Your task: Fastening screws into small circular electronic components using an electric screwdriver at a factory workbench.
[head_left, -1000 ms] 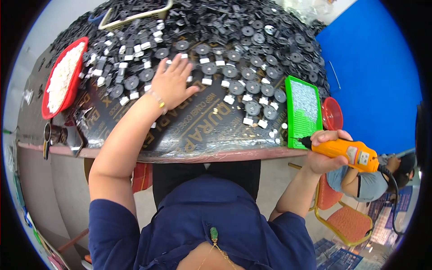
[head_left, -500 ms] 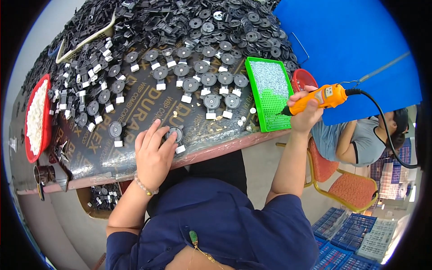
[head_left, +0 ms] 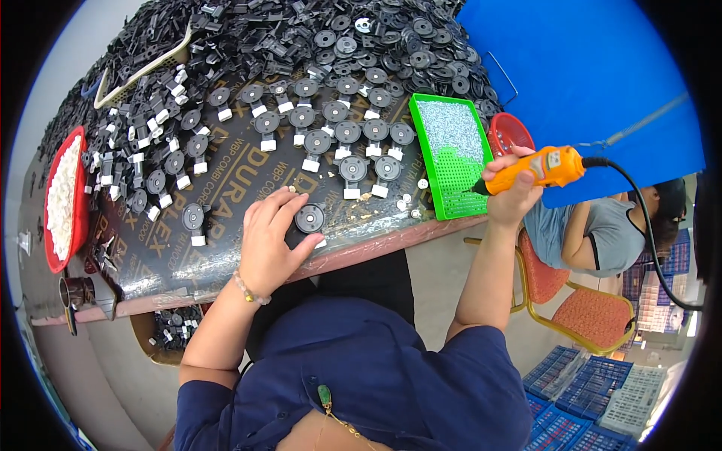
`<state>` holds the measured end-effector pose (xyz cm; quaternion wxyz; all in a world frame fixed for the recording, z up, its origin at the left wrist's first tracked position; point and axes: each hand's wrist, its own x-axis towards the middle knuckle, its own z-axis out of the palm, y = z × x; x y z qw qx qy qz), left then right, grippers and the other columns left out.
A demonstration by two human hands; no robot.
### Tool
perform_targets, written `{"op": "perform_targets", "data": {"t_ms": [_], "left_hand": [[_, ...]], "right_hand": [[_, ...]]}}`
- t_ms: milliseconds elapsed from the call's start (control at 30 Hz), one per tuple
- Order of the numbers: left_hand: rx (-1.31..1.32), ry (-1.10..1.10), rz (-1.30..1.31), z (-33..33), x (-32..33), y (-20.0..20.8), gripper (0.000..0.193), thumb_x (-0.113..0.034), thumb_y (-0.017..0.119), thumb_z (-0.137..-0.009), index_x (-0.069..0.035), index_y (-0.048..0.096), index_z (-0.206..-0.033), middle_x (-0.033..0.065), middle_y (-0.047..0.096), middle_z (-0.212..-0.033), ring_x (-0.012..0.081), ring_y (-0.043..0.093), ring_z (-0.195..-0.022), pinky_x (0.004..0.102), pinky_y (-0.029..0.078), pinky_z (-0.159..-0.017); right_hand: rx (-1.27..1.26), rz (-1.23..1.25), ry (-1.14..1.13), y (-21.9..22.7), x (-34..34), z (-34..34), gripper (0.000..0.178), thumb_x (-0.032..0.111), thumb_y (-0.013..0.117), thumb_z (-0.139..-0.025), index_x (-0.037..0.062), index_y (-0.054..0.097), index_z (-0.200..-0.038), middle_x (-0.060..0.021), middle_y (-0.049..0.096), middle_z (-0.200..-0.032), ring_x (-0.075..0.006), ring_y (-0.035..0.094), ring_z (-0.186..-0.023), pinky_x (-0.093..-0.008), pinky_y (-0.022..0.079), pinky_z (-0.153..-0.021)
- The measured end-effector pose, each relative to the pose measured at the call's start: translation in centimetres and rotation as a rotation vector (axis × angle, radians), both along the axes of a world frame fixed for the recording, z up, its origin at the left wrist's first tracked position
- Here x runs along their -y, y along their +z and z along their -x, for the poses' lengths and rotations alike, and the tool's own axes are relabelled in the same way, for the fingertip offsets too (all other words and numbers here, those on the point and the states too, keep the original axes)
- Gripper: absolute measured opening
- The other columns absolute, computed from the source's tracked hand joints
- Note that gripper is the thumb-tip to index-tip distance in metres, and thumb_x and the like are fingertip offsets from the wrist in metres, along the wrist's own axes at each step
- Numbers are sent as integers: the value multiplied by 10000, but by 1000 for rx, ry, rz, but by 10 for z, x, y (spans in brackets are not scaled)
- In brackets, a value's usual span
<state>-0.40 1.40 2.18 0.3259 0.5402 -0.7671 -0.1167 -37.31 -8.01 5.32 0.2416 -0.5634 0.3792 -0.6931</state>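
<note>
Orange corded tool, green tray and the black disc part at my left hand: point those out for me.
Orange corded tool (head_left: 544, 170): head view, middle of its body.
Green tray (head_left: 456, 182): head view, its bare perforated floor.
Black disc part (head_left: 310, 218): head view, face of its disc.

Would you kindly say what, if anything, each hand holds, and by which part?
Right hand: the orange tool, by its body behind the black tip. Left hand: fingers and thumb flank a round black part; actual grip unclear.

Free: strip of surface (head_left: 162, 274) along the near edge, left of the left hand (head_left: 272, 239); gap between that hand and the green tray (head_left: 455, 177). Obstacles: rows of wheels (head_left: 317, 142) beyond; heap (head_left: 263, 31) behind; orange tool (head_left: 538, 171) at the tray's right; red basket (head_left: 78, 207), far left.
</note>
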Motion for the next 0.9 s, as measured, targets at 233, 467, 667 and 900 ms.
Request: {"op": "perform_targets", "data": {"t_ms": [233,467,667,900], "left_hand": [[-76,8,-44,-6,4,-16,476,-271,856,-774,-83,692,-1179,106,706,-1191,293,580,-1306,449,369,-1098],[-102,-9,-65,-11,4,-23,478,-282,868,-760,-111,708,-1176,71,698,-1181,294,545,-1348,480,343,-1118],[-102,-12,-62,-10,5,-22,510,-270,890,-727,-110,711,-1177,48,698,-1161,303,531,-1367,468,340,-1108],[-96,-3,-64,-11,4,-25,509,-299,887,-732,-131,716,-1180,30,688,-1158,297,506,-1379,494,324,-1112]], "right_hand": [[36,157,93,31,-25,-31,776,753,530,-927,36,527,-1225,-120,657,-777,-195,582,-573,-313,497,-554],[160,98,638,11,-32,-145,863,820,540,-857,63,461,-1262,-128,674,-805,-210,618,-596,-348,526,-578],[143,-71,737,2,-24,-187,821,775,616,-845,62,451,-1217,-118,668,-796,-198,628,-615,-353,553,-624],[126,-115,744,-1,-21,-197,802,754,618,-868,53,460,-1224,-120,659,-785,-198,632,-611,-352,558,-632]]}}
